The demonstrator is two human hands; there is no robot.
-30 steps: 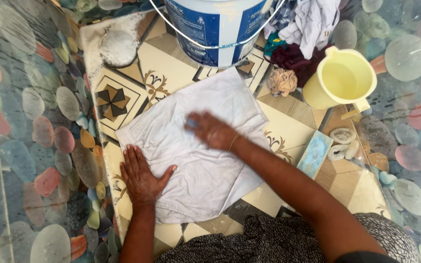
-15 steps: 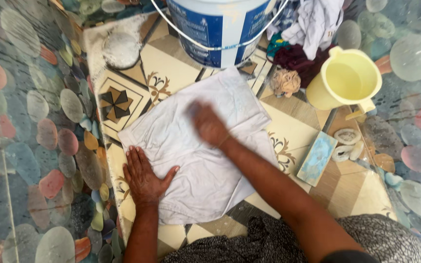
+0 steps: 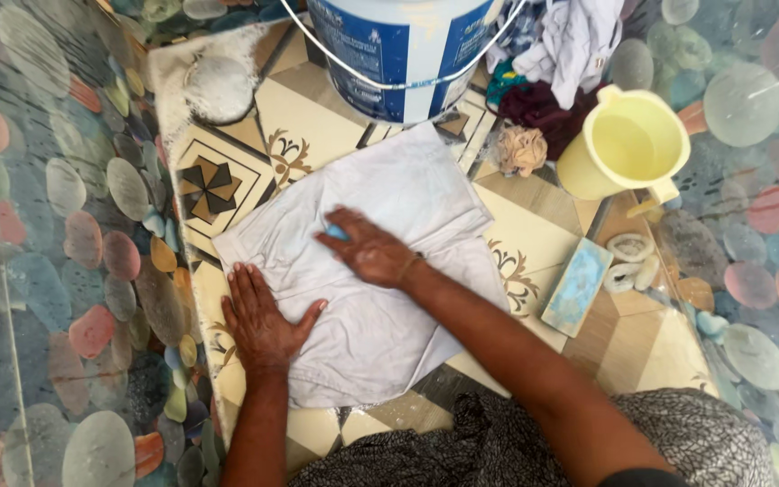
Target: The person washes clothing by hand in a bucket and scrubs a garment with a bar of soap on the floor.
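white cloth (image 3: 380,271) lies spread flat on the patterned tile slab (image 3: 308,135), just in front of the blue and white bucket (image 3: 398,54). left hand (image 3: 259,325) rests palm down, fingers splayed and open, on the cloth's near-left edge, pinning it and gripping nothing. right hand (image 3: 367,248) sits on the middle of the cloth, fingers curled over a small blue piece (image 3: 337,233), likely soap; it looks closed on it but most of the piece is hidden under the fingers.

right of the bucket: pile of mixed clothes (image 3: 561,63), a beige scrunched scrubber (image 3: 520,149), a pale yellow jug (image 3: 624,144). further right and nearer the person than the bucket, a blue-green soap bar (image 3: 577,287) lies on the slab beside small white scraps (image 3: 628,261). left of the bucket, a pale round lump (image 3: 218,86).

handling judgement: the cloth looks thin, limp and light, probably damp, so it would bunch and slide under a rubbing stroke unless pinned flat. best taken at a hem or corner, or pressed down with a flat palm as the left hand does. the soap piece is likely slippery.
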